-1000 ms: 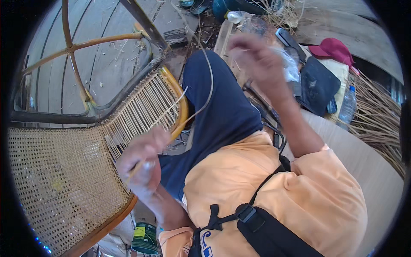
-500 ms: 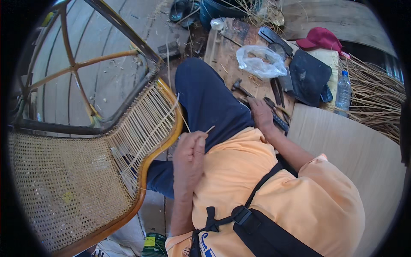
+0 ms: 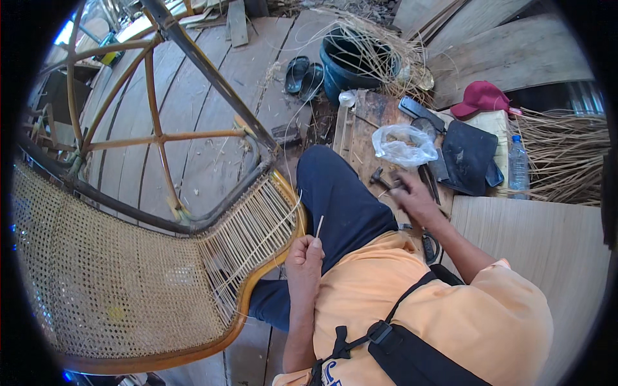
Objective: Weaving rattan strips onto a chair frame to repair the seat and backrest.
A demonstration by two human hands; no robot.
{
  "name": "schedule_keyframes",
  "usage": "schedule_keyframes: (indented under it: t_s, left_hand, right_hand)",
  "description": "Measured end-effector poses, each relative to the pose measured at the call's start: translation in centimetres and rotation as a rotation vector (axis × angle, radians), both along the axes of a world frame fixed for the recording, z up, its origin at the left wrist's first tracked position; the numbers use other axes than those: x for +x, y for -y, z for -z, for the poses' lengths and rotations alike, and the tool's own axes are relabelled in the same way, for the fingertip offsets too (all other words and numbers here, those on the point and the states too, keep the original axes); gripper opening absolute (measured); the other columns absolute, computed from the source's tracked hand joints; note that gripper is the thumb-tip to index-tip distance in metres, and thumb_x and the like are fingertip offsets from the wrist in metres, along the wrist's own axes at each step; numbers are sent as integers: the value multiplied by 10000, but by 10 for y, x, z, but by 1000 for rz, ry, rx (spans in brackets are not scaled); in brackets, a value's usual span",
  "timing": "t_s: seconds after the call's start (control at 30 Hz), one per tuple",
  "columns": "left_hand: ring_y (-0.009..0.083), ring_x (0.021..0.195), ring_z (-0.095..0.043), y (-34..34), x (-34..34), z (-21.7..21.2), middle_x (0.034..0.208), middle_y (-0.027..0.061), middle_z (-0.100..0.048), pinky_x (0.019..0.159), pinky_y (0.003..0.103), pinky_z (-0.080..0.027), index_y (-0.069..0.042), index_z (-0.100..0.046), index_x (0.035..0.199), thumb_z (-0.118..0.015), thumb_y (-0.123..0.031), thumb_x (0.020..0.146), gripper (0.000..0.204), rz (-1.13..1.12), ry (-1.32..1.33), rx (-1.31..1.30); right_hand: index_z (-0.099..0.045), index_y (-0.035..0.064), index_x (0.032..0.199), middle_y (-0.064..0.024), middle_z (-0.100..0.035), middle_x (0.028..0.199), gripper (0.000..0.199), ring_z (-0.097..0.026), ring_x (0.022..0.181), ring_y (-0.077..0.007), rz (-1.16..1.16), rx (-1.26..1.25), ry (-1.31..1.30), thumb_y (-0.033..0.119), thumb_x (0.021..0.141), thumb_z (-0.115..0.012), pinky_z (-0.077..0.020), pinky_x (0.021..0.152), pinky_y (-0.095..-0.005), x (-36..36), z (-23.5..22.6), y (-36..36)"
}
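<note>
My left hand is closed in a pinch on a short, thin cane stick, which points up above my thumb. Beside it on the left stands a rattan chair with a woven cane panel; pale strands run loosely across the part nearest my knee. My right hand, its fingers blurred, is over the handle end of a hammer on the wooden board at my right. Whether the fingers grip the handle cannot be seen.
On the board lie a clear plastic bag and dark tools. Beyond are a red cap, a water bottle, cane bundles, a dark bucket and sandals. The chair's frame rises at left.
The view has tilted upward, showing more floor. My right hand has moved forward from beside the tools to the hammer's handle. My left hand still pinches the stick, now pointing more upright.
</note>
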State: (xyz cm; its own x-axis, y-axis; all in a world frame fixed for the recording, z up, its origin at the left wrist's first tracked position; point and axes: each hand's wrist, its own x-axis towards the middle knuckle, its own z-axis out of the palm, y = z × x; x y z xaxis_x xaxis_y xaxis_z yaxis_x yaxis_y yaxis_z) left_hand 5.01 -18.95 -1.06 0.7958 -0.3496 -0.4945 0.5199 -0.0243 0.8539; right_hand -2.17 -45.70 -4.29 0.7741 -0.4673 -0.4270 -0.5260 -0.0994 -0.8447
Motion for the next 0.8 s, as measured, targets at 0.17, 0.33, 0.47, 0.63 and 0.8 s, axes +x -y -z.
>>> schedule_keyframes:
  t_s: [0.17,0.33,0.47,0.63,0.8]
  left_hand:
    - [23,508,-417,3,5,-4,665,-28,-501,423,156,-317,-67,-528,864,-521,-151,908,95,-103,-145,-88]
    - [39,450,-438,-2,-1,1,686,-2,-520,349,162,-318,-58,-540,893,-538,-136,894,78,-273,-132,-110]
    - [43,440,-428,-10,-1,17,692,3,-516,336,158,-297,-57,-542,910,-542,-127,888,74,-262,-124,-152]
    - [39,465,-435,-9,-1,17,668,-6,-496,380,161,-340,-38,-545,940,-543,-123,881,104,-317,-228,-109]
    - [43,486,-459,-3,-5,8,655,-9,-509,408,173,-374,-33,-546,944,-554,-134,881,119,-217,-194,-47]
  right_hand:
    - [-516,12,1188,-9,-520,765,398,-469,576,-62,-225,350,48,226,857,-574,-404,510,-215,31,-39,-63]
    - [-560,-4,1089,-39,-574,829,288,-515,688,-101,-478,144,340,210,914,-483,-444,634,-246,41,8,-87]
    - [-556,-17,1044,-147,-612,917,307,-591,864,-251,-469,375,51,238,872,-554,-460,761,-329,32,9,-106]
    - [-529,-1,1093,-151,-592,921,353,-583,850,-239,-605,58,251,202,821,-627,-457,767,-318,36,-4,-102]
    - [-470,-10,1165,-17,-506,987,372,-463,920,-89,-628,403,137,145,855,-604,-397,836,-246,52,-35,-102]
